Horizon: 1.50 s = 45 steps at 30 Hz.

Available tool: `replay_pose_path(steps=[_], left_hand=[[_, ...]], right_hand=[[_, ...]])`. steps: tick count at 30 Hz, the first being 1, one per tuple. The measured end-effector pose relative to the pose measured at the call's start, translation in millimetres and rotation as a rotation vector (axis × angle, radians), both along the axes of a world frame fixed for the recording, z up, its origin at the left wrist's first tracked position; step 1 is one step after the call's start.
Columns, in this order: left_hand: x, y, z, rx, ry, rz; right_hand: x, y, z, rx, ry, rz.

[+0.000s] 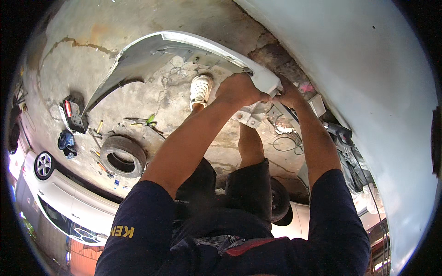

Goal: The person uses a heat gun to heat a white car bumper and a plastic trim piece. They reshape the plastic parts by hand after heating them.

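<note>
A long, curved white car fender (202,45) stretches out ahead of me, its grey inner side showing on the left. I have my left hand (240,90) closed round its near end, by the inner edge. My right hand (289,93) grips the same end from the other side, a short way to the right. Part of its fingers is hidden behind the panel's corner. Just under my hands a pale metal bracket (248,117) with bolt holes juts toward me; whether it belongs to the fender I cannot tell.
A black tyre (123,156) lies at the left near hand tools (138,121) and an open toolbox (73,114). A power drill (338,131) lies at the right. A large pale panel (368,69) fills the right side. A white car (69,198) stands at the lower left.
</note>
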State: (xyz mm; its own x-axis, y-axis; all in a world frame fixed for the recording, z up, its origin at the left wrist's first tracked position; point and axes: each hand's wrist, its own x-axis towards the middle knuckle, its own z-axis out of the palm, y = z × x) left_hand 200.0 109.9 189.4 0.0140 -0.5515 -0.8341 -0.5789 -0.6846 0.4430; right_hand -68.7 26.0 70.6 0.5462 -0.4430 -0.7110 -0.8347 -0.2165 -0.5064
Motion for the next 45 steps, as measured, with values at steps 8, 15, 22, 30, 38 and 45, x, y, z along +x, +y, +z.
replay_pose_path(steps=[8,15,22,30,38,45], left_hand=[[-36.1,6.2,-28.9,0.023,-0.044,0.117],[-18.0,-4.4,-22.6,-0.1,-0.023,0.01],[8.9,-13.5,-20.1,-0.145,0.19,0.004],[119.6,-13.3,28.8,-0.135,-0.043,-0.206],[220.4,32.1,-38.2,0.147,-0.276,-0.718],[222.5,70.8,-85.1,0.052,-0.058,-0.425]], right_hand=[[-3.3,-27.6,-11.1,0.039,-0.008,-0.002],[-12.4,-36.8,-24.4,0.018,-0.097,0.072],[18.4,14.7,27.9,-0.334,-0.246,0.011],[70.5,111.9,114.3,-0.52,-0.043,-0.311],[89.9,191.9,131.2,0.997,-0.58,-1.988],[126.4,129.9,111.0,0.857,-0.294,-2.131]])
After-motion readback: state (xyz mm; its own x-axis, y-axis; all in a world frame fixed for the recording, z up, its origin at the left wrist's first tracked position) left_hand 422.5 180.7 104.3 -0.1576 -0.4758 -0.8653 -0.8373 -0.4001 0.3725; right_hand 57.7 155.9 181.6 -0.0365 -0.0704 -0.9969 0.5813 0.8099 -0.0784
